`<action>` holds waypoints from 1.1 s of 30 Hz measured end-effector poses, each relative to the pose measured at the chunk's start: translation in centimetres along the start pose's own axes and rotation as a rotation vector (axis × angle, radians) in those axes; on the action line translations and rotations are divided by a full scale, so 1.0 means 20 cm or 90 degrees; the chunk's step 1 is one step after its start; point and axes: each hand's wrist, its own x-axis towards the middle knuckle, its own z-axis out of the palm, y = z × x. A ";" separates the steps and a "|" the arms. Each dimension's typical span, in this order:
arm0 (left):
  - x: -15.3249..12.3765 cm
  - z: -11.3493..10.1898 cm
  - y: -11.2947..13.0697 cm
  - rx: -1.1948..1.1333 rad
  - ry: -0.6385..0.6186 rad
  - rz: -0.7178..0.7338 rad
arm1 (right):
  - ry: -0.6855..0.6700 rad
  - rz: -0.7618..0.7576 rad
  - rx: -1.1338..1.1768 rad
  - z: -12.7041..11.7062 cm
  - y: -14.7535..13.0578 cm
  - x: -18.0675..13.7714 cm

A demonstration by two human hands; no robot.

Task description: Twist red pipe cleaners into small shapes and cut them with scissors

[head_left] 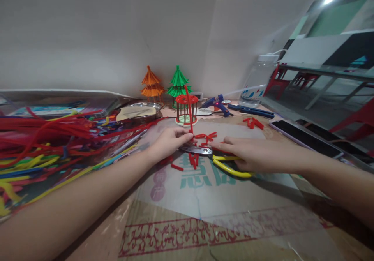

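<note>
L hand (172,139): grip clamped on red strip (189,110) | R hand (244,152): grip clamped on scissors (208,151) | red bits (177,168) nr both

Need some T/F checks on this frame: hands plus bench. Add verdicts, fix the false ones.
1. The right hand holds yellow-handled scissors. True.
2. The left hand is empty. False: it holds a red pipe cleaner.
3. Short red pieces lie near the scissor blades. True.
4. The orange model pagoda stands left of the green model pagoda. True.
5. The glue gun is yellow. False: it is blue.
</note>
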 end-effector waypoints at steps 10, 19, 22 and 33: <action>0.00 0.01 0.01 0.000 0.012 -0.017 | -0.056 -0.045 0.148 -0.19 0.02 0.00; -0.04 0.05 0.04 0.113 -0.002 0.056 | 0.007 0.107 0.043 -0.21 0.20 0.01; -0.04 0.04 0.04 0.156 -0.006 0.070 | -0.011 0.109 0.037 -0.17 0.18 0.03; -0.04 0.04 0.04 0.189 -0.018 0.072 | -0.070 0.089 0.139 -0.12 0.12 0.06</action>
